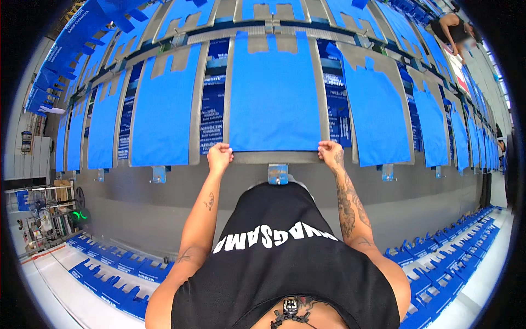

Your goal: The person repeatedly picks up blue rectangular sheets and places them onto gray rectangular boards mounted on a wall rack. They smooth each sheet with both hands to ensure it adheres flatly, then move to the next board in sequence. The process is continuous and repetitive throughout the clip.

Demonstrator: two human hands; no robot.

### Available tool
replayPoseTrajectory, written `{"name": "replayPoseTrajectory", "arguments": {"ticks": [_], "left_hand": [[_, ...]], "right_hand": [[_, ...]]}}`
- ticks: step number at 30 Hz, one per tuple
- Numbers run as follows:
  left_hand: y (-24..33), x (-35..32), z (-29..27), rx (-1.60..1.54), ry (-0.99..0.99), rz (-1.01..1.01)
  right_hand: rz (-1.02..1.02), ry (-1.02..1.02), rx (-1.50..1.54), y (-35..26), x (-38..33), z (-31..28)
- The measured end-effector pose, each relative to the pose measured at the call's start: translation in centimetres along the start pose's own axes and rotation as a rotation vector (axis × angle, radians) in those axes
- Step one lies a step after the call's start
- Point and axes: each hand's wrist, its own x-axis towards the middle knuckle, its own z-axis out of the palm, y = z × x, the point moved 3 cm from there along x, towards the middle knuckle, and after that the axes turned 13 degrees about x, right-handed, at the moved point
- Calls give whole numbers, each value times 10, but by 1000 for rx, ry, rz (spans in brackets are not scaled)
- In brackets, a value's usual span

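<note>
A bright blue fabric bag blank (pixel 274 98) lies flat on a grey board (pixel 257 158) straight in front of me. Cut-outs shape its far end into strap-like tabs. My left hand (pixel 220 157) is closed in a pinch at the bag's near left corner. At the near right corner, my right hand (pixel 332 154) pinches the fabric in the same way. The near edge runs almost straight between both hands, leaving a strip of board bare below it. A blue metal bracket (pixel 278 174) sits under the board's near end.
Similar boards with blue bags stand on both sides, including a left neighbour (pixel 164 109) and a right neighbour (pixel 378 109). Printed dark blue bags (pixel 212 115) show between boards. Another person (pixel 452 30) is at the far right. Behind me, blue bags (pixel 115 277) lie in rows.
</note>
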Motion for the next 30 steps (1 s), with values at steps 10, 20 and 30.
{"name": "replayPoseTrajectory", "arguments": {"ticks": [10, 20, 30], "left_hand": [[-18, -22, -12, 202, 11, -12], [-17, -41, -16, 299, 60, 59], [9, -56, -18, 578, 78, 133]], "right_hand": [[-16, 85, -189, 9, -27, -5], [-69, 101, -254, 9, -45, -8], [-75, 118, -505, -14, -57, 5]]}}
